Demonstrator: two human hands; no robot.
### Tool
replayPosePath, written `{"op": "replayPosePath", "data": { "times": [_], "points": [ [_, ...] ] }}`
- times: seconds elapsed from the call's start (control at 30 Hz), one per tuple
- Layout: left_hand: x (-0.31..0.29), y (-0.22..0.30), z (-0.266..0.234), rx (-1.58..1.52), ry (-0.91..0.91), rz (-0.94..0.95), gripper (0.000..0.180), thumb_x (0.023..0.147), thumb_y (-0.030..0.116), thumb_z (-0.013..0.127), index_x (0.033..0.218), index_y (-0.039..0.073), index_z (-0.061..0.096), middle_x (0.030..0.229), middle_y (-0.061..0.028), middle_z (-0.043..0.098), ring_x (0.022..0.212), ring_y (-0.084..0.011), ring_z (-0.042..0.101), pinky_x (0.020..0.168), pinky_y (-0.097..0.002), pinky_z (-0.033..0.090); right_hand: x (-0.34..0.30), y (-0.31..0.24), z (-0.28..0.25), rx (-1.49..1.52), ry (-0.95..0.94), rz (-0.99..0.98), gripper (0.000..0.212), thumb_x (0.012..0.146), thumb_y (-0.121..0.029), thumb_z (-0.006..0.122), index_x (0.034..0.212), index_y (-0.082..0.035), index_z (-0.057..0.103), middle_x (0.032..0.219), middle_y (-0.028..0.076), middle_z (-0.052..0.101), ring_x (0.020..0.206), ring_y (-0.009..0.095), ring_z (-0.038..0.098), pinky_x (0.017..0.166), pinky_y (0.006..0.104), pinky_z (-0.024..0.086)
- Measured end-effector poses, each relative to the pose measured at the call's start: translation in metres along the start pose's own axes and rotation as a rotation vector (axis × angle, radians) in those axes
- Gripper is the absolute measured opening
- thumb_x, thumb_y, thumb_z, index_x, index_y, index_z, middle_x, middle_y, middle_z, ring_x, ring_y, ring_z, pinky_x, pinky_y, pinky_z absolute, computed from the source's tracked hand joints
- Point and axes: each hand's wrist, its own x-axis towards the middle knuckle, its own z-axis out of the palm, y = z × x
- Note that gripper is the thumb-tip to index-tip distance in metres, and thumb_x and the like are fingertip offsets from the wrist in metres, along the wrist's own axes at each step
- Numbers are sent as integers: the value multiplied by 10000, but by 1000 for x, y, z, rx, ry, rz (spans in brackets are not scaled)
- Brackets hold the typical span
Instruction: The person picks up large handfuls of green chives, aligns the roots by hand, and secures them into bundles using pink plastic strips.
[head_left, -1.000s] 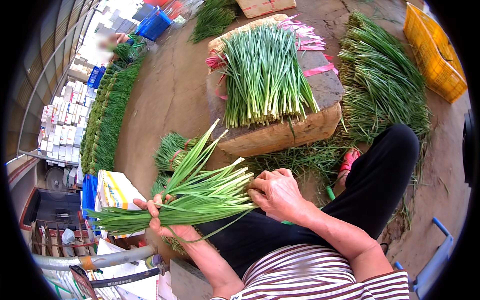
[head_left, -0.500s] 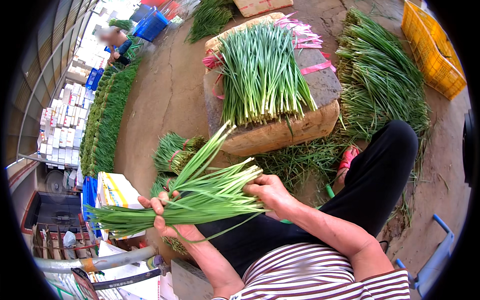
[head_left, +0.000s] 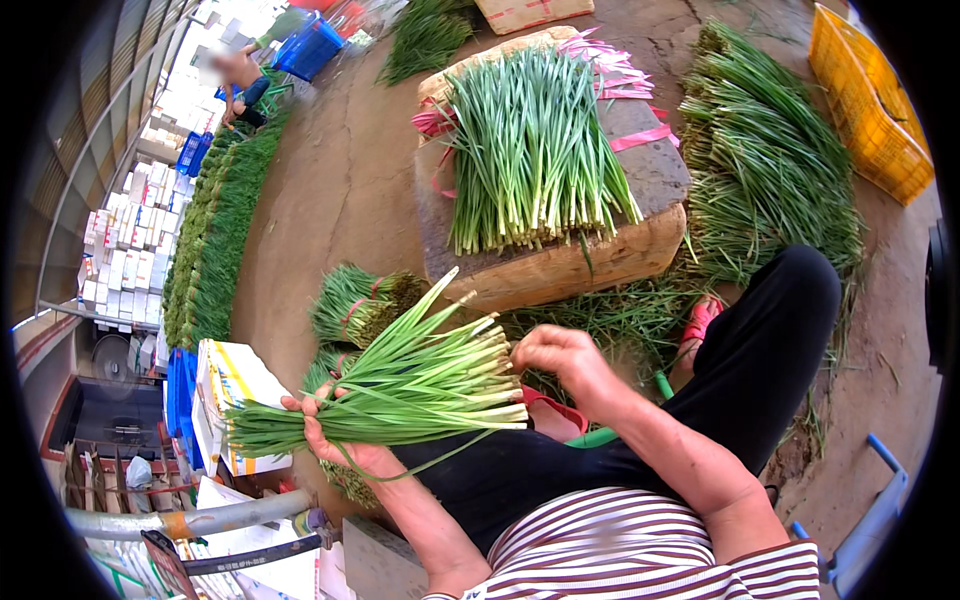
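Observation:
My left hand (head_left: 345,440) is closed around the leafy part of a bunch of garlic chives (head_left: 430,395), held slantwise over my lap. The pale cut ends fan out toward the right. Just off those ends is my right hand (head_left: 570,365), its fingers bent and pressed together; whatever is in them, if anything, is hidden. Ahead, a layer of loose garlic chives (head_left: 535,150) lies on a block (head_left: 655,185) with a dark top and tan sides. Pink ties (head_left: 645,138) lie beside and behind that layer.
Tied bundles (head_left: 355,305) sit left of the block, and a large chive heap (head_left: 765,150) to its right. A yellow crate (head_left: 870,110) stands at far right, a white box (head_left: 240,400) at left. Another person (head_left: 245,85) sits at far left beside a long chive row (head_left: 230,220).
My right hand has come away from the stem ends, moving slightly right. In my left hand the bunch has spread wider, with its leaf tips drawn in to the right.

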Motion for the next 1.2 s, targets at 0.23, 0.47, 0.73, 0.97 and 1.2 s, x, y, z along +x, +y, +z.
{"op": "replayPosePath", "data": {
  "times": [0.23, 0.47, 0.73, 0.97, 1.2],
  "points": [
    [-1, 4, -2, -27, 40, -22, 443, 875, 24, 591, 1297, 156, 623, 1024, -37, 672, 1034, -208, 572, 922, -413, 536, -2, -15, 2, -79, -180, 210, 312, 836, -47, 611, 1139, 27, 624, 1035, 65, 644, 980, 139, 582, 931, 280, 444],
    [-2, -5, 5, -103, -14, -79, 431, 893, 27, 565, 1310, 125, 602, 1013, -68, 650, 1050, -218, 561, 928, -447, 559, 0, 0, 10, 70, -295, 343, 290, 908, -76, 620, 1184, 12, 634, 1124, 65, 684, 1048, 140, 605, 967, 300, 446],
    [-1, -13, 10, -53, -88, -130, 461, 891, 3, 566, 1328, 145, 598, 1013, -67, 625, 1023, -202, 590, 995, -458, 529, 2, 6, 6, -987, 19, -164, 291, 887, -237, 570, 969, 41, 603, 847, 276, 658, 867, 446, 643, 806, 466, 511],
    [8, 6, -29, -7, 78, -152, 279, 922, 113, 602, 1193, 76, 657, 1021, -125, 681, 972, -238, 644, 930, -431, 562, 19, 5, -61, -1794, 562, -287, 152, 774, -73, 561, 914, -20, 589, 844, 148, 635, 882, 312, 633, 1028, 516, 335],
    [1, 26, -77, -36, 577, -133, 203, 880, 83, 635, 1066, 19, 686, 1113, -137, 696, 1052, -272, 654, 987, -462, 509, 6, -47, -24, -999, 279, -249, 323, 878, -123, 611, 1172, 10, 597, 1101, 158, 674, 982, 307, 671, 901, 423, 513]
  ]
}}
